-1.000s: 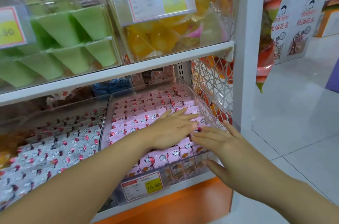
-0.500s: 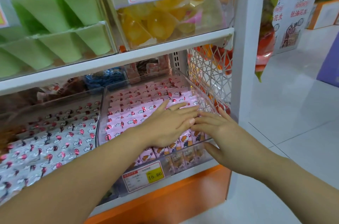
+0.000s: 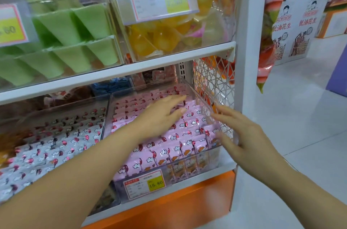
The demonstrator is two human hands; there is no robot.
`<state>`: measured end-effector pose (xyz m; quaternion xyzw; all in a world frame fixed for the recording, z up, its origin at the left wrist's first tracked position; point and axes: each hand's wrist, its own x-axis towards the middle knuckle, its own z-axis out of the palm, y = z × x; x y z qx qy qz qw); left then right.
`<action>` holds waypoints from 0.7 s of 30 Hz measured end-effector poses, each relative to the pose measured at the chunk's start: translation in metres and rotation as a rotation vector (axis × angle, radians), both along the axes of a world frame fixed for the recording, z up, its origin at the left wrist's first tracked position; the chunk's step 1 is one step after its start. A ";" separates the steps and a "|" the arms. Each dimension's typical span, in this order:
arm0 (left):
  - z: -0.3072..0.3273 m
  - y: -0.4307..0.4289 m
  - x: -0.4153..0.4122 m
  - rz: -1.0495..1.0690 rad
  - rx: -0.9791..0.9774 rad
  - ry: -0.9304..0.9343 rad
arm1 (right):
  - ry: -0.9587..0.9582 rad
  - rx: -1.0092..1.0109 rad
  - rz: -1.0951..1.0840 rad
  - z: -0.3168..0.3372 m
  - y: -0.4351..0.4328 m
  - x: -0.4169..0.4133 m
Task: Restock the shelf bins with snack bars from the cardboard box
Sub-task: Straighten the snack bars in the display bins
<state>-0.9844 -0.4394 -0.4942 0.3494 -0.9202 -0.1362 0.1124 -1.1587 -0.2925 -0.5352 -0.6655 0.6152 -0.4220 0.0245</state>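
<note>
Levelling pink snack bars (image 3: 189, 121) in the clear shelf bin (image 3: 187, 165): left hand (image 3: 161, 116), fingers straight, lies flat on the rows; released right hand (image 3: 242, 135) at its right wall, probably steadying. Cardboard box unseen.

Clear bin (image 3: 198, 94), lower shelf: snack bars (image 3: 189, 121) in pale pink wrappers printed with white clouds and dark red marks, front row showing an orange-brown picture low down. The silver-white bars (image 3: 56, 144) to the left carry the same red-and-cloud print. Shelf above: cups (image 3: 62, 28) in light and deeper green, jelly cups (image 3: 159, 37) in yellow and orange with a patch of pink. Price tag (image 3: 143, 183) white, red-edged, yellow block with dark figures; shelf post (image 3: 246, 41) white; side panel (image 3: 212, 82) a white lattice of triangles; base board (image 3: 169, 206) bright orange; packets (image 3: 110, 86) behind blue; floor (image 3: 300, 116) pale grey.
</note>
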 end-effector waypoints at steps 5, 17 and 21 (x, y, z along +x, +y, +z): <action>-0.023 0.001 -0.005 0.000 0.015 -0.366 | 0.040 0.151 0.029 -0.008 -0.019 0.014; -0.012 -0.034 -0.022 0.030 -0.041 -0.169 | -0.045 0.127 0.027 -0.009 -0.022 0.011; -0.024 -0.046 -0.036 0.064 0.080 -0.272 | -0.036 0.149 0.044 -0.008 -0.025 0.009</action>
